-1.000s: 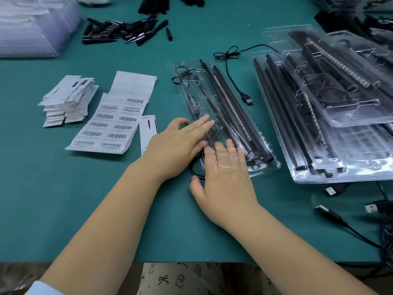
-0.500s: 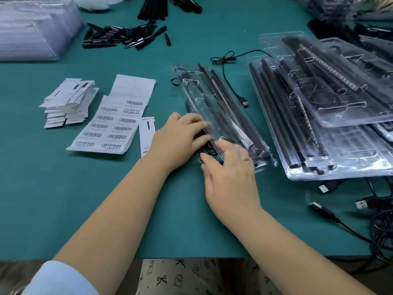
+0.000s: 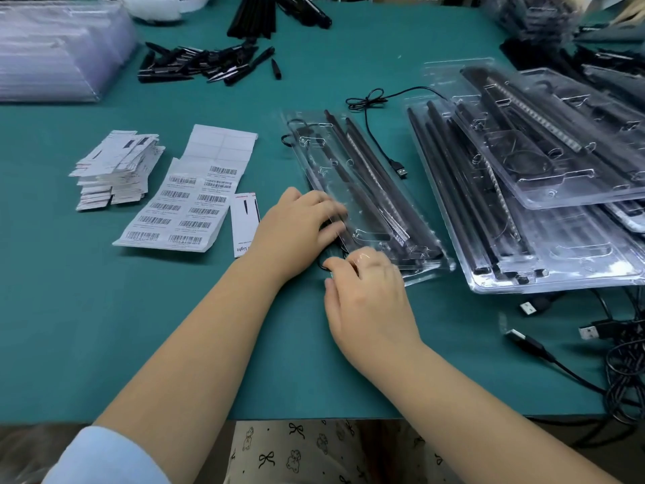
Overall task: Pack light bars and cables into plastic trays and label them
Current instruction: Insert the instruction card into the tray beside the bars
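A clear plastic tray (image 3: 352, 190) holding black light bars (image 3: 375, 172) lies slantwise in the middle of the green table. My left hand (image 3: 296, 225) grips the tray's left edge near its close end, fingers curled and partly under the clear plastic. My right hand (image 3: 366, 295) grips the tray's near end, fingertips tucked under the plastic. A black cable loop (image 3: 323, 266) sticks out by my right thumb. A sheet of barcode labels (image 3: 188, 207) lies to the left.
A stack of packed trays (image 3: 544, 239) fills the right side. A loose USB cable (image 3: 384, 148) lies between it and my tray. More USB cables (image 3: 600, 337) lie at the near right. A label pile (image 3: 115, 165), a card (image 3: 244, 221), black parts (image 3: 202, 64) and empty trays (image 3: 52, 50) lie to the left.
Both hands went from lying flat on the tray's near end to curling round its edges. The tray's near end shifted slightly.
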A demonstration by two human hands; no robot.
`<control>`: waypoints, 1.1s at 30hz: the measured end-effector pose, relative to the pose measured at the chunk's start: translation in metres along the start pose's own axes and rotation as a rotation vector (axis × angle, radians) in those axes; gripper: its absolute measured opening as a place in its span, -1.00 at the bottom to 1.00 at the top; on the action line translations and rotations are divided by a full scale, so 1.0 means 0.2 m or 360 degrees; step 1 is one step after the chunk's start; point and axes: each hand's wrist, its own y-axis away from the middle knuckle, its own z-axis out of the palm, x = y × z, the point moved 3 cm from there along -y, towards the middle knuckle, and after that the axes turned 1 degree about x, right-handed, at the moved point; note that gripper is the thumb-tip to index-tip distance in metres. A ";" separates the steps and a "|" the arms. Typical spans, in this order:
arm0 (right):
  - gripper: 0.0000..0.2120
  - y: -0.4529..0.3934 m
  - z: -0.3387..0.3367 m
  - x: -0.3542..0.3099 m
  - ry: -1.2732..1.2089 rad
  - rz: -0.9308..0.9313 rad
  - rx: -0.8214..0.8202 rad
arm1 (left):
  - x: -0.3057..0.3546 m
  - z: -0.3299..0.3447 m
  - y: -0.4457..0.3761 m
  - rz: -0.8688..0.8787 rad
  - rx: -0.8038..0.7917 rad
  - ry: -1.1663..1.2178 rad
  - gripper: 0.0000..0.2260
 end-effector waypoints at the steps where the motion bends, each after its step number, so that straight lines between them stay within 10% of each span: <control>1: -0.78 0.00 0.00 -0.01 -0.0004 0.0010 -0.0029 | 0.01 0.00 0.00 0.0025 0.0000 -0.0005 -0.70; 9: -0.77 0.00 0.02 -0.01 0.0104 0.0016 -0.0217 | 0.02 0.00 0.00 0.0081 -0.0021 -0.0051 -0.73; 15: -0.29 -0.01 0.08 0.04 0.0216 0.0277 -0.0687 | 0.00 0.00 0.02 0.0099 -0.0070 -0.0162 -0.67; 22: -0.28 -0.02 0.09 0.03 0.0295 0.0281 -0.0871 | -0.07 0.02 0.09 0.0089 -0.0414 -0.0002 -0.37; 33: -0.26 0.03 0.05 0.02 0.0233 0.0136 -0.0920 | -0.03 0.02 0.09 0.0121 -0.0286 -0.0182 -0.55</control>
